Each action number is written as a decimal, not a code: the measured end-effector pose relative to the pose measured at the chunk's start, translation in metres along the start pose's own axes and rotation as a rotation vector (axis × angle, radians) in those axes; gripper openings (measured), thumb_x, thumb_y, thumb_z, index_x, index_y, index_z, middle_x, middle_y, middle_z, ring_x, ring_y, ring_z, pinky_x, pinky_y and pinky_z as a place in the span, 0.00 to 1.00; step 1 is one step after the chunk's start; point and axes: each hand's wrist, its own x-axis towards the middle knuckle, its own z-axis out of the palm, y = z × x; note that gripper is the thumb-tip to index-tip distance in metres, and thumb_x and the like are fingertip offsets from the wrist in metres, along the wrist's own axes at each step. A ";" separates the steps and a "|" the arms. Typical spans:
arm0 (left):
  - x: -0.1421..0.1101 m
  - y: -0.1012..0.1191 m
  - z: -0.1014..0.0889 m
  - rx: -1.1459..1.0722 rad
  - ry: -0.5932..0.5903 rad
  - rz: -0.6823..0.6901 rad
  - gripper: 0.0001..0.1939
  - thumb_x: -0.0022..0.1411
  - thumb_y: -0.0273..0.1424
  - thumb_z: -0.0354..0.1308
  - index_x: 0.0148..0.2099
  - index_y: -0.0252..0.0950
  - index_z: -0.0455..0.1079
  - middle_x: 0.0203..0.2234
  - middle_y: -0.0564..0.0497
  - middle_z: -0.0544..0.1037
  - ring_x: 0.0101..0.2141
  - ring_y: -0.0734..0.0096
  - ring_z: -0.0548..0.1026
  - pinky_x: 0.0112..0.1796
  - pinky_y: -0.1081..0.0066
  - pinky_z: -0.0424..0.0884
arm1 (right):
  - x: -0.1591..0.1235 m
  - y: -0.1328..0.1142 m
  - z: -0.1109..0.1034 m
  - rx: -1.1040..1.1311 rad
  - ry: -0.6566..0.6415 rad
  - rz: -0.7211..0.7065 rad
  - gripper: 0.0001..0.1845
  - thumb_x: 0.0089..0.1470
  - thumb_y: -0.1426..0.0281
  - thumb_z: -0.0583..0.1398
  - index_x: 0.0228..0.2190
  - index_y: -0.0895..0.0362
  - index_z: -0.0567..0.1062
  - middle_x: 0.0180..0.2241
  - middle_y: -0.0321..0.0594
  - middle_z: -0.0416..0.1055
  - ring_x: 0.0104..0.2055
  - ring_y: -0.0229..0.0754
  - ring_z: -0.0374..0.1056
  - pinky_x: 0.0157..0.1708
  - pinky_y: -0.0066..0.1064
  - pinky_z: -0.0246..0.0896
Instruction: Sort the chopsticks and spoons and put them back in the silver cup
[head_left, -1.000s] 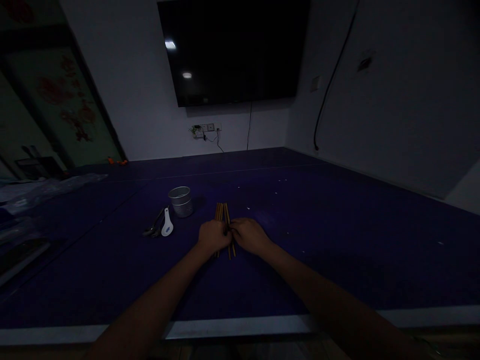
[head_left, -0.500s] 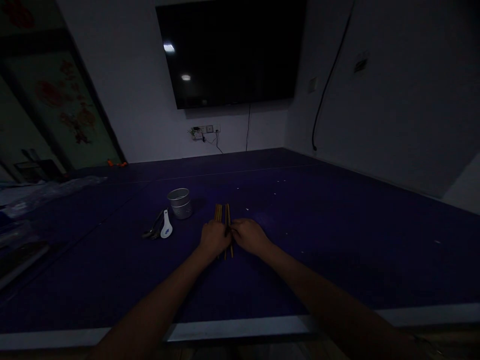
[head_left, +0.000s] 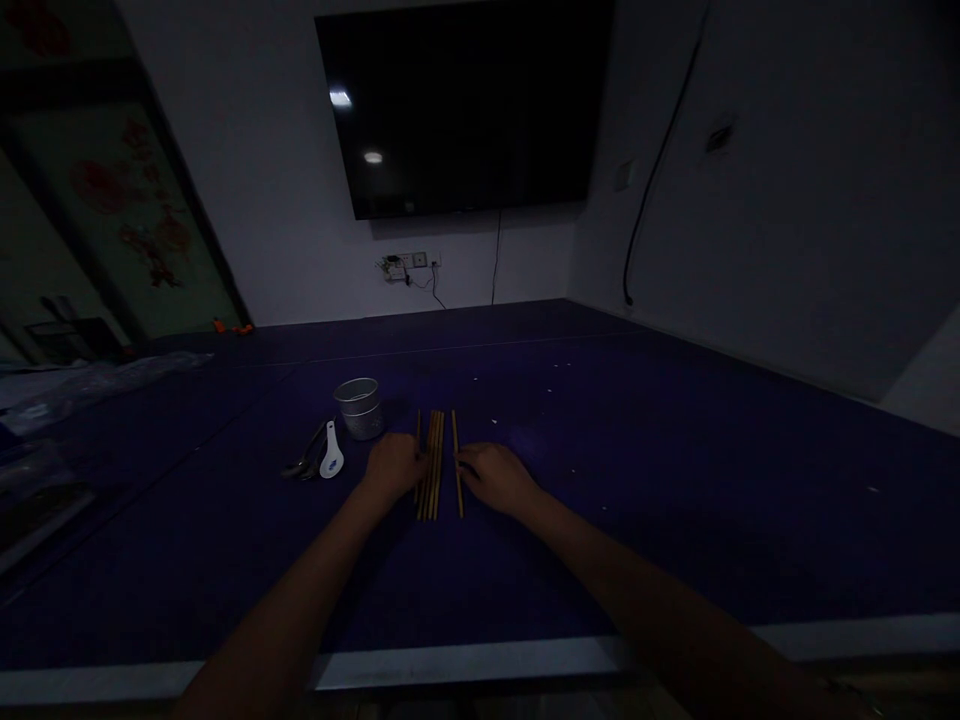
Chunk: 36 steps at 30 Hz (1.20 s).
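Several brown chopsticks (head_left: 433, 485) lie side by side on the purple tabletop, pointing away from me. My left hand (head_left: 395, 465) is closed at the left side of this bunch, its fingertips on the sticks and one chopstick partly hidden beneath it. A single chopstick (head_left: 457, 470) lies a little apart to the right. My right hand (head_left: 495, 475) pinches it near the middle with thumb and fingers. To the left of my left hand stand a metal cup (head_left: 360, 410) and, lying next to it, a white spoon (head_left: 331, 456) and some metal spoons (head_left: 304, 466).
The purple tabletop (head_left: 570, 560) has a pale front edge (head_left: 480, 660). Small white scraps (head_left: 494, 421) are scattered on it. Clear plastic wrapping (head_left: 112, 385) lies at the far left. A television (head_left: 480, 110) hangs on the wall behind.
My left hand has moved left, away from my right hand. The chopsticks beneath have spread, leaving a gap between the bunch and the single chopstick at my right hand.
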 end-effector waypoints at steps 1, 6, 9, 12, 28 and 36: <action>0.000 0.001 0.000 0.012 -0.012 0.018 0.19 0.64 0.36 0.46 0.43 0.31 0.76 0.37 0.38 0.80 0.42 0.58 0.78 0.42 0.68 0.70 | 0.000 0.001 0.001 0.006 0.000 -0.002 0.14 0.60 0.72 0.52 0.42 0.57 0.77 0.44 0.46 0.76 0.49 0.45 0.70 0.49 0.33 0.60; -0.002 0.003 0.004 0.046 -0.056 0.071 0.20 0.64 0.36 0.46 0.44 0.32 0.76 0.38 0.37 0.80 0.44 0.57 0.78 0.44 0.66 0.71 | 0.000 0.003 0.005 0.038 -0.005 -0.047 0.14 0.60 0.72 0.54 0.43 0.56 0.76 0.44 0.44 0.76 0.49 0.44 0.70 0.49 0.32 0.59; -0.002 0.001 0.006 0.032 -0.064 0.067 0.19 0.64 0.38 0.47 0.44 0.33 0.76 0.39 0.37 0.80 0.44 0.58 0.78 0.44 0.66 0.71 | 0.001 0.004 0.007 0.060 0.007 -0.078 0.14 0.60 0.71 0.54 0.45 0.56 0.76 0.44 0.44 0.76 0.49 0.43 0.70 0.49 0.33 0.59; -0.002 0.000 0.006 0.029 -0.070 0.062 0.19 0.63 0.37 0.48 0.44 0.32 0.76 0.39 0.37 0.80 0.43 0.58 0.78 0.44 0.66 0.71 | 0.001 0.005 0.008 0.071 0.011 -0.094 0.14 0.59 0.72 0.55 0.45 0.56 0.76 0.45 0.45 0.76 0.50 0.44 0.70 0.50 0.34 0.59; 0.007 -0.008 0.016 0.009 -0.018 0.096 0.20 0.66 0.33 0.42 0.41 0.34 0.76 0.38 0.39 0.80 0.42 0.61 0.78 0.42 0.68 0.70 | -0.001 0.006 0.012 0.065 0.040 -0.152 0.19 0.61 0.69 0.54 0.51 0.57 0.73 0.50 0.49 0.73 0.53 0.47 0.68 0.53 0.39 0.59; 0.008 -0.005 0.018 -0.018 0.002 0.170 0.17 0.65 0.29 0.44 0.43 0.34 0.74 0.42 0.40 0.79 0.43 0.62 0.76 0.43 0.67 0.70 | 0.000 0.009 0.016 0.074 0.019 -0.169 0.20 0.61 0.69 0.53 0.53 0.55 0.72 0.53 0.49 0.71 0.59 0.49 0.62 0.58 0.45 0.55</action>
